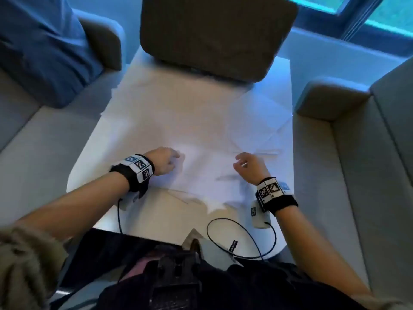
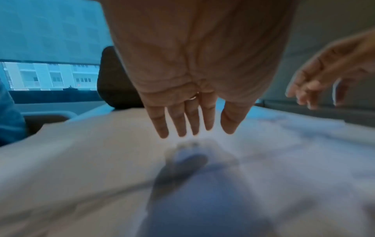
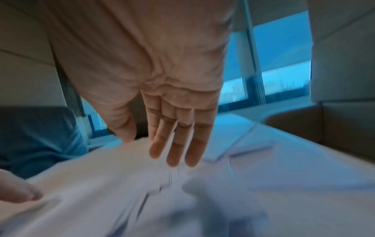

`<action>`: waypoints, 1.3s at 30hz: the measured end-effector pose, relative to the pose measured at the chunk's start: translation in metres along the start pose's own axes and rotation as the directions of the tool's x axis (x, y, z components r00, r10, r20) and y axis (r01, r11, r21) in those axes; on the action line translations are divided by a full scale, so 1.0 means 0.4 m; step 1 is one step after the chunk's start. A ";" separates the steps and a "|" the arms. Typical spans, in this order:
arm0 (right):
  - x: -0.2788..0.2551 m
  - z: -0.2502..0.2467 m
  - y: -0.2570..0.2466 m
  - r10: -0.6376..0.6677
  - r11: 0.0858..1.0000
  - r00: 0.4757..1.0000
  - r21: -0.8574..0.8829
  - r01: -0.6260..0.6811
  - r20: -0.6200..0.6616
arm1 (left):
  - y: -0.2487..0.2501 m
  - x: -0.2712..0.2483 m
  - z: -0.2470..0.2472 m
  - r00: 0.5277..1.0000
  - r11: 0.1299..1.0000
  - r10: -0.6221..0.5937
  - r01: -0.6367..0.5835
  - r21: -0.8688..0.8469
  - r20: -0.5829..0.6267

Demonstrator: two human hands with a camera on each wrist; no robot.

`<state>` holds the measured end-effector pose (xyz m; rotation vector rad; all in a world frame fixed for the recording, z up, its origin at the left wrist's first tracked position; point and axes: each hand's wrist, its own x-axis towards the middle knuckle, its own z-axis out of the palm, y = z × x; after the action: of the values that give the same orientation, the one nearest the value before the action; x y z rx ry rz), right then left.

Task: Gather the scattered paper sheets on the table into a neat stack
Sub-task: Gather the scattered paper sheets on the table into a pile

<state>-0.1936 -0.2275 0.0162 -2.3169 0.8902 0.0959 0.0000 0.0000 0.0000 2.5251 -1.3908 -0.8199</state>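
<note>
Several white paper sheets [image 1: 192, 113] lie scattered and overlapping across the white table [image 1: 225, 229]. More sheets [image 1: 257, 121] fan out toward the right edge. My left hand [image 1: 166, 161] hovers over the near middle of the sheets, fingers straight and spread in the left wrist view [image 2: 188, 126], holding nothing. My right hand [image 1: 247, 163] hovers a little to the right of it, fingers straight and pointing down at the paper [image 3: 174, 152], also holding nothing. The sheets under both hands are blurred in the wrist views.
A dark brown cushion [image 1: 214, 34] lies on the table's far end, over the far sheets. Grey sofa seats flank the table on the left [image 1: 33, 139] and right [image 1: 348, 153]. A blue cushion [image 1: 42, 48] sits at the far left. Black cables [image 1: 241, 238] trail over the near table edge.
</note>
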 end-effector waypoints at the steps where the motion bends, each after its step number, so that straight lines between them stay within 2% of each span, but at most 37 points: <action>1: 0.005 0.017 0.007 0.007 1.000 0.999 -0.010 -0.007 0.031 | 0.003 -0.003 0.028 0.999 0.999 -0.016 0.014 0.033 0.050; 5: 0.041 0.085 0.015 0.024 0.997 0.994 -0.075 -0.016 0.102 | 0.018 -0.024 0.112 0.994 0.994 -0.054 0.045 0.095 0.092; 10: 0.084 0.130 -0.023 0.149 0.989 0.982 -0.040 -0.145 0.113 | 0.014 -0.044 0.139 0.994 0.993 -0.056 0.044 0.114 0.098; 11: 0.086 0.136 -0.038 0.177 0.984 0.976 0.001 -0.179 0.129 | 0.009 -0.047 0.139 0.993 0.993 -0.050 0.038 0.112 0.105; 13: 0.084 0.156 -0.065 0.255 0.937 0.946 0.189 -0.292 0.200 | 0.002 -0.052 0.134 0.993 0.993 -0.036 0.023 0.114 0.113; 15: 0.076 0.177 -0.081 0.295 0.839 0.905 0.370 -0.399 0.307 | -0.003 -0.057 0.131 0.995 0.991 -0.015 0.001 0.132 0.102; 17: 0.064 0.191 -0.077 0.268 0.752 0.885 0.491 -0.440 0.382 | -0.006 -0.060 0.128 0.997 0.986 -0.005 -0.008 0.165 0.077; 19: 0.044 0.198 -0.062 0.249 0.709 0.907 0.574 -0.410 0.340 | -0.010 -0.058 0.129 0.999 0.981 0.008 -0.014 0.194 0.033; 20: 0.038 0.198 -0.057 0.252 0.723 0.926 0.581 -0.374 0.282 | -0.011 -0.055 0.127 1.000 0.980 0.019 -0.019 0.200 0.002; 22: 0.025 0.199 -0.055 0.257 0.805 0.960 0.524 -0.278 0.114 | -0.008 -0.046 0.119 0.997 0.979 0.052 -0.041 0.199 -0.048; 24: 0.012 0.192 -0.070 0.246 0.830 0.969 0.513 -0.217 0.012 | 0.005 -0.032 0.104 0.994 0.981 0.081 -0.067 0.182 -0.074; 29: -0.040 0.126 -0.137 0.139 0.772 0.990 0.629 -0.088 -0.032 | 0.040 0.011 0.063 0.972 0.989 0.145 -0.136 0.059 -0.185; 31: -0.059 0.104 -0.148 0.106 0.778 0.994 0.626 -0.063 -0.032 | 0.039 0.022 0.046 0.958 0.988 0.140 -0.152 -0.028 -0.251; 33: -0.066 0.094 -0.139 0.129 0.804 0.991 0.589 -0.083 -0.036 | 0.028 0.021 0.033 0.945 0.980 0.121 -0.163 -0.116 -0.304; 37: -0.040 0.109 -0.073 0.316 0.836 0.945 0.498 -0.232 -0.089 | 0.004 0.012 0.018 0.917 0.971 0.084 -0.164 -0.176 -0.390; 39: -0.023 0.123 -0.042 0.361 0.863 0.928 0.410 -0.294 -0.095 | -0.005 0.004 0.011 0.894 0.959 0.062 -0.176 -0.222 -0.444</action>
<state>-0.1828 -0.1836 -0.0109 -1.8044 1.2626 -0.1279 -0.0002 0.0004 -0.0049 2.2142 -1.1879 -0.3503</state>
